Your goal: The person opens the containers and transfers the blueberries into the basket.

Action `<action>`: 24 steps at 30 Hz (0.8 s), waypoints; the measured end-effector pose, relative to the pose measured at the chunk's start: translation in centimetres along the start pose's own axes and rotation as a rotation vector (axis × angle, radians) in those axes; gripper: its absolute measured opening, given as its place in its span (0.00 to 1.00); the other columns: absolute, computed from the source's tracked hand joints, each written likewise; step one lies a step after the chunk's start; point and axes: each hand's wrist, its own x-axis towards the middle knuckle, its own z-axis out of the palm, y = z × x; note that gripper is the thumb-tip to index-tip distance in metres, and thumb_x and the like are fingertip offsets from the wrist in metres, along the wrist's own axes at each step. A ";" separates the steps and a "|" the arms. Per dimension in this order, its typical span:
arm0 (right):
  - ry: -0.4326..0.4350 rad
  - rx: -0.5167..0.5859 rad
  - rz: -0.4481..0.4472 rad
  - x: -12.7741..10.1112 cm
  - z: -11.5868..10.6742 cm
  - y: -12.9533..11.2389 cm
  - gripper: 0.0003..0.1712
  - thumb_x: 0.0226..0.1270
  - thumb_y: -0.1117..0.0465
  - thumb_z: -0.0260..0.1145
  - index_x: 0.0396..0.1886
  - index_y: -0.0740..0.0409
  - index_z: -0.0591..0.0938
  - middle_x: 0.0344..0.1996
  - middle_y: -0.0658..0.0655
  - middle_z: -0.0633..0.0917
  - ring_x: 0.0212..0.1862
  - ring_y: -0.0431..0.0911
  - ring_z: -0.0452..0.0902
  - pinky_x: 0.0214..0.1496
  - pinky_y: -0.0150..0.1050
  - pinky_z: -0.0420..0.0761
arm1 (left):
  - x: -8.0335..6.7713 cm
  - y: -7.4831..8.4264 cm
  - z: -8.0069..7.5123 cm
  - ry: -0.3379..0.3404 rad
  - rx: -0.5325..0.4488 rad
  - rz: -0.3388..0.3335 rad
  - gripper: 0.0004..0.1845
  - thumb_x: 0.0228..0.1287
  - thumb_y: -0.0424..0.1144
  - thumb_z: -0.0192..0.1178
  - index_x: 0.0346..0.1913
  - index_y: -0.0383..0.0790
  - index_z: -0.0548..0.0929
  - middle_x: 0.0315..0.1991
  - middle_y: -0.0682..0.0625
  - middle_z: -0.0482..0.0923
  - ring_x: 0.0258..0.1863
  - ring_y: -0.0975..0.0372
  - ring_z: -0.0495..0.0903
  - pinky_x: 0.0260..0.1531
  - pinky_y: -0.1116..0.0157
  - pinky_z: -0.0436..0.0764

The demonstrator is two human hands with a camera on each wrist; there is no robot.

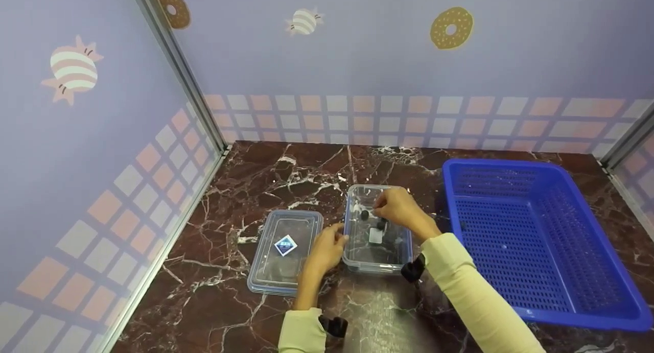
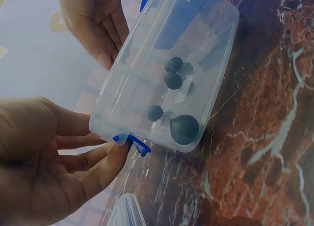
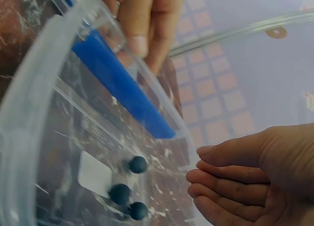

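Nearest you, your pale yellow sleeves [image 1: 475, 286] run up from the bottom edge, each wrist carrying a small black camera. Just ahead, your left hand [image 1: 327, 248] has its fingers lightly curled, with the fingertips [image 2: 117, 152] touching the small blue latch [image 2: 131, 141] on the near-left side of the clear plastic box [image 1: 377, 228]; it steadies the box and does not clasp it. To the left of that hand, just beside it, the clear lid [image 1: 284, 251] with a diamond sticker lies flat on the marble table [image 1: 255, 179]. Beyond the left hand, your right hand [image 1: 401, 210] hovers over the far half of the box, fingers bent downward; whether they pinch anything cannot be told from the head view, and the wrist view shows them loosely curled and empty just off the rim. In the box lie several small dark balls [image 2: 172, 80] and a pale square label. To the right of your right hand, well apart, the blue basket [image 1: 531, 240] stands on the table. The balls are round and loose, so a nudge at the latch could tilt the light box and set them rolling away from your fingers. Your right wrist may also catch the rim and drag the box.
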 end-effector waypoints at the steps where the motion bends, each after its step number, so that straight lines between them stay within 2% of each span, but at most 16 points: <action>1: -0.007 0.001 -0.002 0.0 0.3 -0.1 0.06 0.53 0.66 0.69 0.30 0.64 0.88 0.30 0.60 0.88 0.33 0.51 0.84 0.41 0.45 0.83 | 0.0 0.0 0.0 0.002 0.004 0.005 0.19 0.67 0.33 0.56 0.58 0.29 0.75 0.38 0.42 0.79 0.38 0.54 0.78 0.45 0.55 0.78; 6: -0.044 0.008 0.016 -0.2 1.6 -0.6 0.06 0.51 0.66 0.70 0.30 0.62 0.88 0.30 0.59 0.89 0.31 0.50 0.84 0.40 0.44 0.83 | 0.0 0.0 0.0 0.006 0.009 0.009 0.19 0.67 0.34 0.56 0.58 0.29 0.75 0.37 0.42 0.79 0.38 0.54 0.77 0.44 0.55 0.78; 12: -0.095 0.013 -0.008 -0.5 3.0 -1.3 0.05 0.50 0.65 0.72 0.29 0.62 0.88 0.28 0.58 0.89 0.32 0.49 0.83 0.38 0.43 0.83 | 0.0 -0.1 0.1 0.003 0.000 -0.002 0.18 0.67 0.34 0.56 0.58 0.30 0.76 0.36 0.44 0.78 0.36 0.57 0.77 0.42 0.57 0.78; 20: -0.232 0.050 -0.041 -1.0 4.4 -1.6 0.03 0.49 0.68 0.69 0.25 0.64 0.87 0.22 0.56 0.86 0.22 0.39 0.70 0.26 0.30 0.73 | 0.0 -0.1 0.0 -0.006 -0.013 -0.016 0.19 0.67 0.34 0.56 0.59 0.30 0.75 0.37 0.43 0.79 0.36 0.57 0.78 0.41 0.58 0.78; 24: -0.292 0.019 -0.058 -1.3 5.0 -1.6 0.04 0.50 0.68 0.68 0.26 0.65 0.87 0.22 0.57 0.86 0.22 0.39 0.69 0.25 0.29 0.73 | 0.0 -0.2 0.0 -0.003 -0.014 -0.012 0.20 0.67 0.33 0.56 0.59 0.29 0.74 0.38 0.43 0.79 0.37 0.56 0.78 0.43 0.57 0.79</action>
